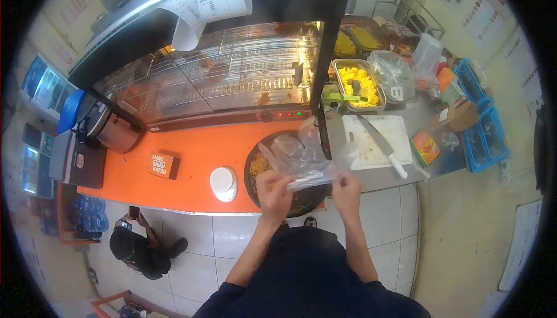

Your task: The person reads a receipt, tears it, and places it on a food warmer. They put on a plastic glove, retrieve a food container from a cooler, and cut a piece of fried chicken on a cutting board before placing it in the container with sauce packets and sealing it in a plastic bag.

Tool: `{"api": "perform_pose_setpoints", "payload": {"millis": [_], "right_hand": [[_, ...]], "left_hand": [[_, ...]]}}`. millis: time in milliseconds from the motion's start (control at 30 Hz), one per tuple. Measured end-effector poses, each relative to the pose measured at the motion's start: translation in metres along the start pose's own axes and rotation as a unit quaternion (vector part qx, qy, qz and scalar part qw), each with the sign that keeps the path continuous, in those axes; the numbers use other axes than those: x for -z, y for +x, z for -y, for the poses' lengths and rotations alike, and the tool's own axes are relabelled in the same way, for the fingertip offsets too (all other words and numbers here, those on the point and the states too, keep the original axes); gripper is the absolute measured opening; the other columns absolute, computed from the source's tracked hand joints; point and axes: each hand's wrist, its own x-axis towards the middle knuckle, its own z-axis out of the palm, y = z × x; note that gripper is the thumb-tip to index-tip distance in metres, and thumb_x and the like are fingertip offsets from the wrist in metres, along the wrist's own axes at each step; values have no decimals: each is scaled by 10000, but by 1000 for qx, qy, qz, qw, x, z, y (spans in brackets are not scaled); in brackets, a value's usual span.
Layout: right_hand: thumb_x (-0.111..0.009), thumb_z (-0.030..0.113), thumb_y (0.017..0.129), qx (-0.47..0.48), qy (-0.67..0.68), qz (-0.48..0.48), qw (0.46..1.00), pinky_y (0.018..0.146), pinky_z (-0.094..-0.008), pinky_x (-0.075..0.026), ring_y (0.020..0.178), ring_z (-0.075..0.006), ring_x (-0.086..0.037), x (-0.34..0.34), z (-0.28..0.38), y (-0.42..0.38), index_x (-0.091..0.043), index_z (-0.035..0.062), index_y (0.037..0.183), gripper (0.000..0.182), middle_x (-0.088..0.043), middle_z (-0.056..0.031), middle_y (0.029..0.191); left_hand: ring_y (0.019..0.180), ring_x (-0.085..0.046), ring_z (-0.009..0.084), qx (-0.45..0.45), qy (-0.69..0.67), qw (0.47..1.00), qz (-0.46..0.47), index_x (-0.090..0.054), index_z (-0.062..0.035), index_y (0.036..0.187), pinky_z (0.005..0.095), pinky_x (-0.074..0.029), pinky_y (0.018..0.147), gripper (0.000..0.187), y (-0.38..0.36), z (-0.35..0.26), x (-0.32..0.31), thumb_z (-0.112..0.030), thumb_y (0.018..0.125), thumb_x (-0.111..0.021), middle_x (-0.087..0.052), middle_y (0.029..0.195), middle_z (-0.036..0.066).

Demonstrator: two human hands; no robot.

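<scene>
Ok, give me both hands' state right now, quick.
Left hand: closed on the near edge of the clear plastic bag, above the dark round pan.
Right hand: closed on the same bag's other edge.

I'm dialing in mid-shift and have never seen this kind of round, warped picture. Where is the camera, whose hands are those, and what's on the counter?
There is no machine: the one camera sits on a person's head, looking down through a fisheye lens. The left hand and right hand are that person's own, both gripping a clear plastic bag above a dark round pan with food in it. On the orange counter lie a small white lid and a brown box. To the right, a knife rests on a white cutting board, beside a tray of yellow food.
</scene>
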Motion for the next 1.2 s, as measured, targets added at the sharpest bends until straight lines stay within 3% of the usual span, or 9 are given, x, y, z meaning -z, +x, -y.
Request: {"api": "perform_pose_setpoints", "payload": {"millis": [33,133,233,433,633,733,833,1133,1200], "right_hand": [[-570,320,1004,-91,-41,62,993,506,-239,-378,605,-100,-520,8,4,0,-556,36,758,376,-531,-4,703],[-429,458,1043,-140,278,215,926,566,-253,-432,680,-111,-560,11,-26,2,-571,43,873,471,-592,-28,804],[-364,498,1046,-60,483,66,871,762,-303,-506,895,-154,-596,-25,-31,0,-575,25,1112,522,-615,-64,985],[-314,512,1043,-33,685,237,688,1148,-395,-333,1390,-266,-387,-28,-18,8,-371,46,1483,643,-457,-130,1457],[-325,561,1019,86,664,212,712,1151,-462,-329,1378,-310,-408,-40,-2,21,-336,134,1516,656,-442,-113,1492],[-208,612,1011,10,529,55,847,1185,-521,-246,1415,-336,-361,-46,13,20,-268,117,1542,728,-347,-121,1556],[-216,647,995,104,593,321,731,1178,-504,-262,1425,-325,-342,-33,-12,41,-219,120,1560,773,-299,-112,1581],[-223,655,993,93,356,256,894,1177,-521,-253,1406,-372,-333,-29,18,33,-120,212,1584,746,-248,-117,1598],[-224,672,983,49,467,261,844,1170,-565,-240,1373,-385,-369,-27,23,38,-111,264,1582,734,-244,-116,1599]], "left_hand": [[869,-594,270,-8,-8,1000,5,-700,-48,904,360,-485,723,351,0,2,-1,151,619,-649,-596,904,82],[842,-605,269,-31,-33,999,21,-692,-43,889,356,-488,699,320,0,6,-5,137,625,-679,-614,883,90],[815,-619,269,-32,-60,997,28,-696,-45,902,350,-499,691,298,-3,3,-15,111,649,-717,-633,869,93],[822,-636,262,-11,-74,996,40,-712,-48,928,335,-516,698,260,-3,-2,-24,73,700,-747,-653,886,89],[825,-642,253,-17,-127,987,92,-709,-39,910,328,-513,704,235,4,1,-23,49,703,-777,-658,865,90],[829,-647,268,-13,-134,985,104,-702,-29,888,339,-515,710,185,8,-7,-24,26,728,-775,-664,856,104],[846,-646,287,20,-93,984,152,-693,-23,896,352,-521,724,150,22,-15,-22,-12,762,-760,-661,868,110],[862,-641,288,-2,-156,967,202,-668,-7,962,362,-527,738,175,45,-37,-24,-34,801,-731,-648,932,117],[854,-638,292,-22,-153,967,204,-670,-8,949,364,-527,736,163,35,-32,-33,-24,797,-728,-641,914,117]]}}
